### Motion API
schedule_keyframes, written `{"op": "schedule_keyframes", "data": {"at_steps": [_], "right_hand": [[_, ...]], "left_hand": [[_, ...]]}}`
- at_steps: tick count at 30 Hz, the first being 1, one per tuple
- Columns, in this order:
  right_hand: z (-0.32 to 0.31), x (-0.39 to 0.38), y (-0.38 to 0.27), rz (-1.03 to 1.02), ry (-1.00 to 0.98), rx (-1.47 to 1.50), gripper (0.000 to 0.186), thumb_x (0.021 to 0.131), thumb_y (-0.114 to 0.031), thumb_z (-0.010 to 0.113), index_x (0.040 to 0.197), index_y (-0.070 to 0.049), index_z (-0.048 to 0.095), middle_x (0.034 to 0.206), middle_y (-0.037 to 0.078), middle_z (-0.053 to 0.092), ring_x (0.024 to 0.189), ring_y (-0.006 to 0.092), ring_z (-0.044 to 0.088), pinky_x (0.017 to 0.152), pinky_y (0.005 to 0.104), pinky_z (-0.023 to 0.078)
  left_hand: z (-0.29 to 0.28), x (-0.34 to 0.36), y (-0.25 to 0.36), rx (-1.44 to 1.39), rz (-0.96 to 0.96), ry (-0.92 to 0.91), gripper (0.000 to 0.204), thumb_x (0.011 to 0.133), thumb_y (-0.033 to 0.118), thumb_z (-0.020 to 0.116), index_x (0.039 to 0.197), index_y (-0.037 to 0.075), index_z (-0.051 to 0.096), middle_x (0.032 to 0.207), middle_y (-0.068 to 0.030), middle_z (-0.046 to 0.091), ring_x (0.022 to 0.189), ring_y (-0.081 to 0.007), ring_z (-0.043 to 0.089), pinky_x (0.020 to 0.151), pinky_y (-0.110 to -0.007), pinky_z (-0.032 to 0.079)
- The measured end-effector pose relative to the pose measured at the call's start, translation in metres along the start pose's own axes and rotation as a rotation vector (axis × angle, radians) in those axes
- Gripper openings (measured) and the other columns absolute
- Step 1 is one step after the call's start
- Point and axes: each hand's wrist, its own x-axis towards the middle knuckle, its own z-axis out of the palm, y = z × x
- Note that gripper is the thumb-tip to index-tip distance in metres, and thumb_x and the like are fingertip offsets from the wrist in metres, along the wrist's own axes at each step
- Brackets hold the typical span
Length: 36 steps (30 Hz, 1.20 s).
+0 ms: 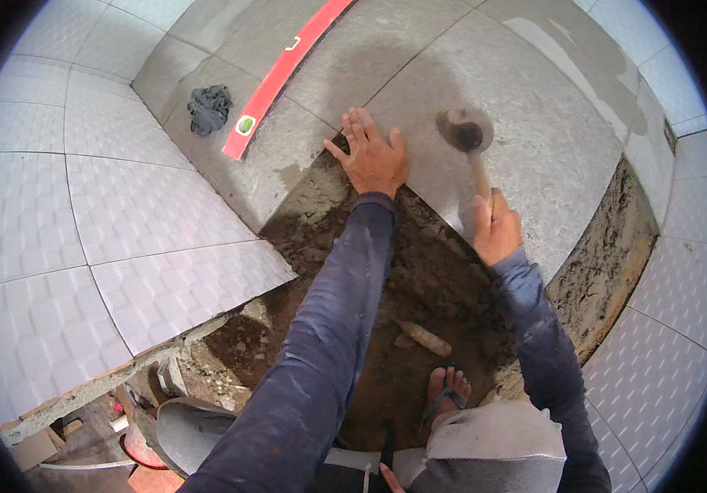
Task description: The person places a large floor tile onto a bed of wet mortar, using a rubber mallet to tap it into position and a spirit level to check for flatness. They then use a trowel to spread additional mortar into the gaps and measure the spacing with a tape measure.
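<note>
My left hand (370, 160) lies with fingers apart on the corner of a large grey floor tile (550, 205), beside the exposed mortar bed. My right hand (497, 230) grips the wooden handle of a mallet (464, 127) whose dark round head is over that tile. A red spirit level (288, 66) lies on the tiles further back, with a crumpled dark grey cloth (208, 109) to its left.
White textured wall tiles (33, 214) flank both sides. Below the grey tiles is rough dirt and mortar (403, 287), with a stubby pale object (426, 338) and my sandalled foot (445, 390). At lower left are a grey container (189, 435) and a red round item (136, 452).
</note>
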Motion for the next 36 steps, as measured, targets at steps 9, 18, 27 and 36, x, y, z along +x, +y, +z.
{"op": "schedule_keyframes", "data": {"at_steps": [9, 18, 27, 36], "right_hand": [[-0.012, -0.003, -0.023, 0.436, -0.084, 0.514, 0.045, 0.101, -0.041, 0.051, 0.096, 0.003, 0.059, 0.071, 0.028, 0.060, 0.067, 0.0517, 0.058, 0.060, 0.0517, 0.046], [0.017, 0.009, -0.016, 0.180, -0.034, -0.023, 0.044, 0.101, -0.040, 0.051, 0.098, 0.002, 0.061, 0.079, 0.030, 0.063, 0.079, 0.0522, 0.061, 0.068, 0.0542, 0.047], [-0.020, -0.044, -0.014, 0.327, -0.123, 0.435, 0.049, 0.102, -0.044, 0.048, 0.086, 0.002, 0.057, 0.066, 0.023, 0.054, 0.062, 0.0349, 0.054, 0.064, 0.0473, 0.044], [-0.083, -0.137, 0.037, 0.452, 0.157, 0.155, 0.044, 0.100, -0.040, 0.053, 0.083, 0.001, 0.056, 0.063, 0.022, 0.054, 0.060, 0.0411, 0.058, 0.059, 0.0484, 0.044]], "left_hand": [[-0.009, -0.010, -0.012, 0.074, -0.093, 0.024, 0.073, 0.097, 0.047, 0.042, 0.152, 0.000, 0.033, 0.160, -0.0162, 0.032, 0.150, -0.0280, 0.025, 0.117, -0.067, 0.004], [-0.006, -0.009, -0.019, 0.112, -0.073, 0.053, 0.071, 0.097, 0.047, 0.042, 0.151, 0.001, 0.037, 0.159, -0.0144, 0.035, 0.149, -0.0272, 0.029, 0.116, -0.069, 0.007], [-0.003, -0.015, 0.001, 0.199, -0.005, 0.037, 0.068, 0.098, 0.044, 0.046, 0.152, 0.003, 0.035, 0.159, -0.0148, 0.034, 0.150, -0.0277, 0.027, 0.115, -0.069, 0.012], [0.004, -0.013, 0.028, 0.161, 0.045, -0.075, 0.065, 0.103, 0.047, 0.034, 0.157, 0.010, 0.026, 0.164, -0.0071, 0.025, 0.153, -0.0237, 0.018, 0.119, -0.064, 0.012]]}}
